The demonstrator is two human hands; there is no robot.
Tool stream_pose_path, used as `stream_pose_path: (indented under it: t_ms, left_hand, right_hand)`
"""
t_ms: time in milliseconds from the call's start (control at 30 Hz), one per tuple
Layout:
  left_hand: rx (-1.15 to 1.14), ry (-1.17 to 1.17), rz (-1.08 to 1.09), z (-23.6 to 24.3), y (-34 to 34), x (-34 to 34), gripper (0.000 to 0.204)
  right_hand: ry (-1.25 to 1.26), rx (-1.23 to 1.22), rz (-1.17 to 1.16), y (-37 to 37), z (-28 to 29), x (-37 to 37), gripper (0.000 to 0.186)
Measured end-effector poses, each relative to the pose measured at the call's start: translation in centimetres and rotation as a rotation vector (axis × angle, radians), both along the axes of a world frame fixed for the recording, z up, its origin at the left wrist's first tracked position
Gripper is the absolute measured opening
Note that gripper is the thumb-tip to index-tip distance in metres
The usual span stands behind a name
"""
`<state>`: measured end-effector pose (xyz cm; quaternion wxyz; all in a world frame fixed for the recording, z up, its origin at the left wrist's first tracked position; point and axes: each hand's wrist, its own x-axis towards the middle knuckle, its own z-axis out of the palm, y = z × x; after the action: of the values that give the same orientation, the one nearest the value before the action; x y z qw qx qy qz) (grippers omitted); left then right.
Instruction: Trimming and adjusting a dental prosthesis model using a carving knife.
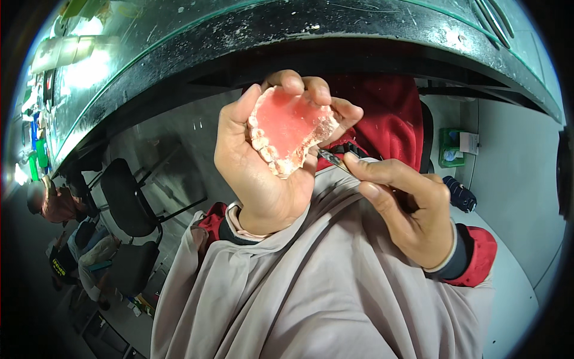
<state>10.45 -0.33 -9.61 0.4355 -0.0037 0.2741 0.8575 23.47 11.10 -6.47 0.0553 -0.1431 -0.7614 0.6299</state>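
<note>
Left hand point(263, 185) cups pink-and-white, curved-edge dental cast point(290, 125), while right hand point(418, 212) pinches slim dark-silver metal tool point(336, 161) at its near right, long axis slanting far-left toward cast, tip contact unclear.

Counter point(371, 25) edge bars forward passage beyond left grip point(260, 170). Dental model point(287, 128): pink face accessible from above; rim partly hemmed by this grip. Slim tool point(336, 161) and right grip point(412, 206) obstruct lower-right approach. Grey cloth point(323, 275) bounds room nearer body.
</note>
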Motion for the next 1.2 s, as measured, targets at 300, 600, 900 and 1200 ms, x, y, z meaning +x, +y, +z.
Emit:
stream_pose_path:
  t_ms: [300, 600, 900, 1200]
  left_hand:
    - [0.139, 0.020, -0.138, 0.1, -0.1, -0.1, 0.034]
    - [0.171, 0.000, -0.177, 0.7, -0.2, -0.3, 0.038]
    - [0.198, 0.197, -0.195, 0.2, -0.3, -0.6, 0.041]
    - [0.049, 0.331, -0.099, 0.6, -0.3, -0.6, 0.043]
  right_hand:
    - [-0.042, 0.258, 0.189, 1.2, 3.4, -0.9, 0.017]
    - [-0.139, 0.388, 0.340, 2.1, 5.1, -1.8, 0.016]
    - [-0.141, 0.315, 0.338, 1.7, 4.7, -2.0, 0.015]
    - [-0.226, 0.505, 0.329, 1.9, 5.6, -2.2, 0.014]
